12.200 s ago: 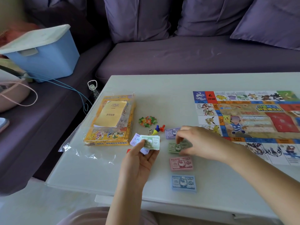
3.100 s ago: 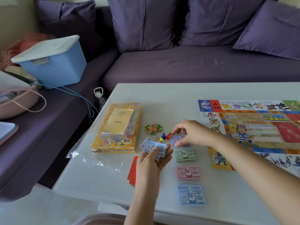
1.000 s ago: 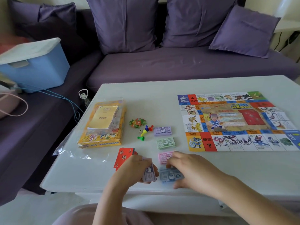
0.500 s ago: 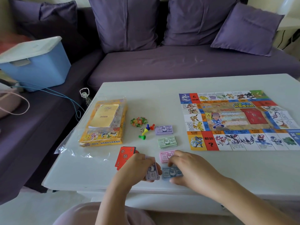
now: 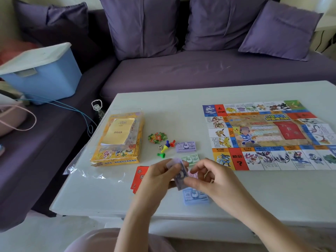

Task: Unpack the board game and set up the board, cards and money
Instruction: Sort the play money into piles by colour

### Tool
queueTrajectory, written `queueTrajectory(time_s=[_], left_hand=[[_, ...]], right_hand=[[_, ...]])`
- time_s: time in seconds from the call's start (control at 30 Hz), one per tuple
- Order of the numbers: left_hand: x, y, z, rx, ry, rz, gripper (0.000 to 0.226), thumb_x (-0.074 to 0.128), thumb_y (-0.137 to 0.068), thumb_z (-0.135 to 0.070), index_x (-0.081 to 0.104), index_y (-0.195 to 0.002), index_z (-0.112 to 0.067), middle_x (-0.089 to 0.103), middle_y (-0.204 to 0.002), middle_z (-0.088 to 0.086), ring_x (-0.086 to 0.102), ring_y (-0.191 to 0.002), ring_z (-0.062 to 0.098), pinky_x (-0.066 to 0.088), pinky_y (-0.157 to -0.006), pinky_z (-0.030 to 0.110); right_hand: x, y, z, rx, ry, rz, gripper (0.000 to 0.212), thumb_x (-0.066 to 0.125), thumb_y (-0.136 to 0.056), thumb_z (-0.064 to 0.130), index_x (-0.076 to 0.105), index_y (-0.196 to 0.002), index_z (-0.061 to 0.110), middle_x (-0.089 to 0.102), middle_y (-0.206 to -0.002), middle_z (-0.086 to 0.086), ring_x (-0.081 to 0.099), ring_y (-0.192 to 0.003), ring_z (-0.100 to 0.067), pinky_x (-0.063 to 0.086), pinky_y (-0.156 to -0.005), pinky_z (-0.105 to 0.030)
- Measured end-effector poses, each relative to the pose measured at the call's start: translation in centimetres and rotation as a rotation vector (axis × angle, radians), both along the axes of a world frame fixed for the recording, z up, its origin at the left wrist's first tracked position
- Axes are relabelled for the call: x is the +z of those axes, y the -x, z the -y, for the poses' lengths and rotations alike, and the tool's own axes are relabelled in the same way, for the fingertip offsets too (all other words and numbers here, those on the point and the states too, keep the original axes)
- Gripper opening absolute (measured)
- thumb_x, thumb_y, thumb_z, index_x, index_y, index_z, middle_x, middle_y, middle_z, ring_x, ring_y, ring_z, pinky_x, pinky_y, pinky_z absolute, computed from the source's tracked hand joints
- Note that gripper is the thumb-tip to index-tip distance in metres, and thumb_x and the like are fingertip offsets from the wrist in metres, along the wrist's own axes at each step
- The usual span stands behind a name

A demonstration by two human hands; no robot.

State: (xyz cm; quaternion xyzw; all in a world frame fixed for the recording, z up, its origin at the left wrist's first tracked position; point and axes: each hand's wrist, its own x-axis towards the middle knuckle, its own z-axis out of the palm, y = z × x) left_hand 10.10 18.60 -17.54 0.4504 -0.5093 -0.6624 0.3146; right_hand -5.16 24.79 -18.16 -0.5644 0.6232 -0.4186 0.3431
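Two hands meeting at lower centre of the frame, above the near part of the table. Left hand: fingers curled round a small wad of notes, held on edge. Right hand: thumb and forefinger pinching the same wad at its lower corner, other fingers loosely curled.

Just below the hands, flat on the table, a blue stack of notes, partly covered by the right hand. Behind the fingers, a pink stack, mostly hidden. Higher in the frame, a green stack, then a purple stack, all four in one column.

Red cards beside the left wrist. Pawns, a die and a heap of small tokens left of the purple stack. Further left, the game box in clear wrap, a yellow booklet on top. Board unfolded flat at right of the frame, well apart from the hands. Blue bin on the sofa, upper left.
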Motion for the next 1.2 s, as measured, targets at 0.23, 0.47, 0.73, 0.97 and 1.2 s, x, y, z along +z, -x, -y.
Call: queueTrajectory(time_s=[0.23, 0.47, 0.73, 0.97, 1.2], left_hand=[[-0.8, 2.0, -0.4, 0.121, -0.023, -0.194, 0.025, 0.067, -0.071, -0.017, 0.072, -0.089, 0.000, 0.072, -0.088, 0.022, 0.070, -0.073, 0.027, 0.060, -0.069, 0.033], [-0.9, 2.6, -0.2, 0.089, -0.066, -0.299, 0.029, 0.061, -0.075, -0.012, 0.070, -0.098, 0.003, 0.071, -0.098, 0.022, 0.070, -0.083, 0.030, 0.058, -0.079, 0.033], [-1.1, 2.7, 0.0, 0.237, -0.121, -0.250, 0.012, 0.058, -0.088, -0.001, 0.067, -0.097, 0.001, 0.072, -0.086, 0.020, 0.070, -0.069, 0.025, 0.058, -0.059, 0.028], [-1.2, 2.8, 0.1, 0.278, -0.100, -0.263, 0.018, 0.064, -0.083, 0.002, 0.065, -0.101, 0.001, 0.072, -0.090, 0.020, 0.070, -0.071, 0.025, 0.058, -0.059, 0.026], [-1.4, 3.2, -0.3, 0.240, -0.043, -0.233, 0.024, 0.067, -0.079, 0.004, 0.066, -0.102, -0.003, 0.073, -0.091, 0.017, 0.070, -0.084, 0.033, 0.059, -0.074, 0.037]], right_hand=[[-0.6, 0.4, 0.2, -0.106, -0.091, 0.170, 0.022, 0.075, -0.079, 0.026, 0.068, -0.062, 0.015, 0.064, -0.056, -0.002, 0.058, -0.052, -0.008, 0.044, -0.055, -0.018], [-0.7, 1.5, 0.0, -0.132, -0.101, 0.389, 0.021, 0.062, -0.089, 0.007, 0.074, -0.074, 0.014, 0.072, -0.068, -0.006, 0.066, -0.060, -0.013, 0.051, -0.057, -0.019], [-1.3, 3.2, -0.3, -0.260, -0.031, 0.542, 0.005, 0.068, -0.080, 0.001, 0.071, -0.084, 0.001, 0.070, -0.070, -0.009, 0.064, -0.065, -0.019, 0.054, -0.060, -0.020], [-1.0, 4.1, -0.6, -0.308, -0.039, 0.738, 0.020, 0.063, -0.086, 0.017, 0.059, -0.090, -0.002, 0.066, -0.082, -0.014, 0.068, -0.065, -0.025, 0.054, -0.048, -0.026], [-0.4, 5.1, -1.1, -0.194, 0.012, 0.384, 0.015, 0.065, -0.084, -0.002, 0.069, -0.079, 0.011, 0.063, -0.064, -0.002, 0.055, -0.062, -0.012, 0.043, -0.060, -0.017]])
